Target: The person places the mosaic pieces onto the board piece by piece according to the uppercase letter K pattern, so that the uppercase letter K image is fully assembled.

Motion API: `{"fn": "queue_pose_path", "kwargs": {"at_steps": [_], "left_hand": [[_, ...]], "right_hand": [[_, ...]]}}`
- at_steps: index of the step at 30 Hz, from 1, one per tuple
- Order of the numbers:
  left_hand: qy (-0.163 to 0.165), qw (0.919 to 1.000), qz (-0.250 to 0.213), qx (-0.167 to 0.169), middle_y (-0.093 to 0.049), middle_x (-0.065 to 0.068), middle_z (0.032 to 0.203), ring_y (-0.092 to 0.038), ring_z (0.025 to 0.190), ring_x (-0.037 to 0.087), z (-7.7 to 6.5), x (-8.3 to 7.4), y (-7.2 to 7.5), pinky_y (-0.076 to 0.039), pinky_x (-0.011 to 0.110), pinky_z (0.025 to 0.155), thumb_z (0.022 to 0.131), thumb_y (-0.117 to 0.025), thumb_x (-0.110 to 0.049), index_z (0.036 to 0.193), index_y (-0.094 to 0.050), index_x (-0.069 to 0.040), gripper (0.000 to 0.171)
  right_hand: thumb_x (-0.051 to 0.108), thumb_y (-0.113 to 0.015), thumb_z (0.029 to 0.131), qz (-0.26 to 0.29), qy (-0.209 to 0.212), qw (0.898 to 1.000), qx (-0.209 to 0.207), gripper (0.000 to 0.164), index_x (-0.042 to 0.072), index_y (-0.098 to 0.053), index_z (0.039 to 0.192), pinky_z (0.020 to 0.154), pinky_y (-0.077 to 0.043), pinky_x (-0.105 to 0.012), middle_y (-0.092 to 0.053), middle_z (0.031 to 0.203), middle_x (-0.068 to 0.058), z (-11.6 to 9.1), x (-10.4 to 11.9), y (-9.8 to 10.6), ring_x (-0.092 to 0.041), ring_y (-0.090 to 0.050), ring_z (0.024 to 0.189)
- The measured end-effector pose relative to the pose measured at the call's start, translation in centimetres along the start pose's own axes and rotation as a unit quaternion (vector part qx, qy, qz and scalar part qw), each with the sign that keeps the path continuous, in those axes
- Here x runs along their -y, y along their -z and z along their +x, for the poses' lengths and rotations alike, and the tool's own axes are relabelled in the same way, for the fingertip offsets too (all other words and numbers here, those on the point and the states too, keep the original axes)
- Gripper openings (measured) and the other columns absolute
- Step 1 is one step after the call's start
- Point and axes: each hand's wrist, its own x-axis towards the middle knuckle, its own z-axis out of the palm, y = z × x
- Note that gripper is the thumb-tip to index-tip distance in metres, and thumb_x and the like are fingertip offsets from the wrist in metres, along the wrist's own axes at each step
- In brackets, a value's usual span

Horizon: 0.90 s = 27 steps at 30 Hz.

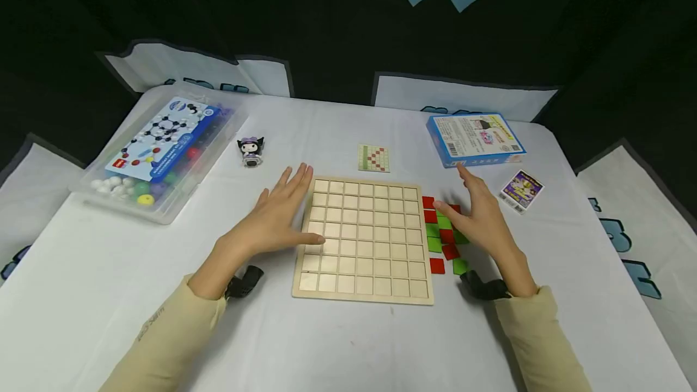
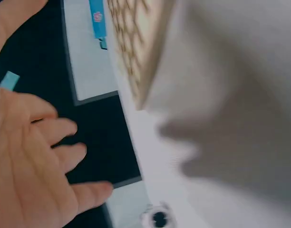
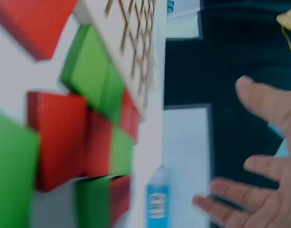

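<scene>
While the left hand hovers by the pale wooden grid board and the right hand by the red and green square tiles along its right edge, fingers wide and holding nothing, looks like zero are laid, so basically all still to go.

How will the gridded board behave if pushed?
Likely stiff: the gridded board looks like a wooden slab with straight edges. Lying flat and broad, it should slide rather than tip. Pushed right, it would probably nudge the red and green tiles beside it.
</scene>
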Motion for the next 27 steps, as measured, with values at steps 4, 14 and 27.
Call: {"fn": "queue_pose_path", "kwargs": {"at_steps": [4,14,27], "left_hand": [[-0.004,0.9964,-0.061,0.058,0.004,0.015,0.162,0.004,0.150,0.035,0.7,1.4,-0.5,-0.009,0.063,0.116,0.077,-0.078,-0.042,0.154,0.005,-0.002,0.120],[-0.020,0.9893,-0.047,0.137,0.001,0.024,0.160,-0.002,0.148,0.040,1.6,2.6,-1.4,-0.013,0.063,0.116,0.072,-0.083,-0.036,0.151,-0.009,0.008,0.117],[-0.040,0.9873,-0.071,0.137,0.002,0.026,0.159,0.001,0.147,0.042,1.6,3.2,-1.3,-0.009,0.064,0.115,0.067,-0.087,-0.033,0.150,-0.009,0.010,0.121]], "right_hand": [[0.024,-0.066,0.091,0.095,-0.007,0.995,0.027,0.075,0.008,-0.025,0.152,0.104,-0.038,-0.061,-0.046,0.142,-0.025,0.9,-1.9,-0.6,-0.042,-0.047,0.128],[0.016,-0.069,0.088,0.168,-0.040,0.981,0.089,0.045,0.000,-0.059,0.129,0.097,-0.045,-0.023,-0.061,0.125,-0.019,1.6,-5.5,-1.3,-0.030,-0.057,0.114],[0.006,-0.074,0.081,0.146,-0.003,0.983,0.111,0.018,-0.001,-0.070,0.097,0.085,-0.043,-0.022,-0.059,0.100,-0.013,1.9,-6.2,-1.2,-0.019,-0.051,0.094]]}}
